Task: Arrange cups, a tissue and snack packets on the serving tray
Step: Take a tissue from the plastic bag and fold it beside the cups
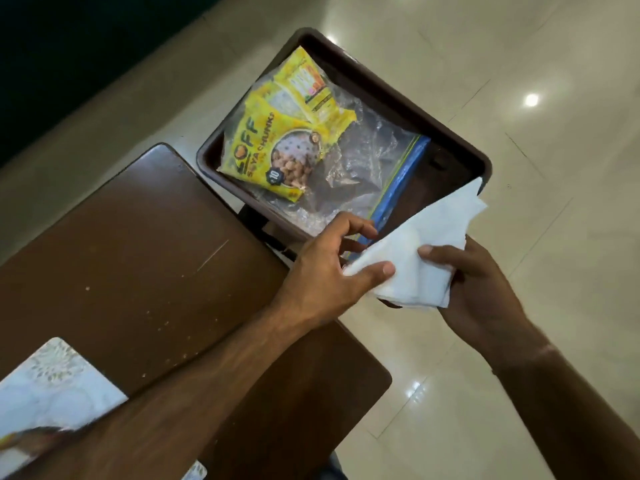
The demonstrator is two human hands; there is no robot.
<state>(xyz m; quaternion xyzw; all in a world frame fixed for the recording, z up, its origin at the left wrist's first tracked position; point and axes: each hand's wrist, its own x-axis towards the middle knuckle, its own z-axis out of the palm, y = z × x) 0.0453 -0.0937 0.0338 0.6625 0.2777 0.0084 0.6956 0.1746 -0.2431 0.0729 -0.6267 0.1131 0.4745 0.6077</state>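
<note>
A dark brown serving tray [388, 88] sits beyond the far corner of a brown table. Inside it lie a yellow soya chunks packet [263, 150], a second yellow packet [304, 84] behind it, and a clear zip bag [374, 157] with a blue seal. Both hands hold a white tissue [422, 244] over the tray's near right corner. My left hand [329, 271] pinches its lower left edge with thumb and fingers. From underneath, my right hand [481, 289] grips the tissue's right side, thumb on top. No cups are in view.
The brown table [138, 254] fills the left and centre, its top scuffed. A white patterned mat or plate [52, 386] lies at its near left edge. Glossy cream floor tiles [519, 116] spread to the right and behind the tray.
</note>
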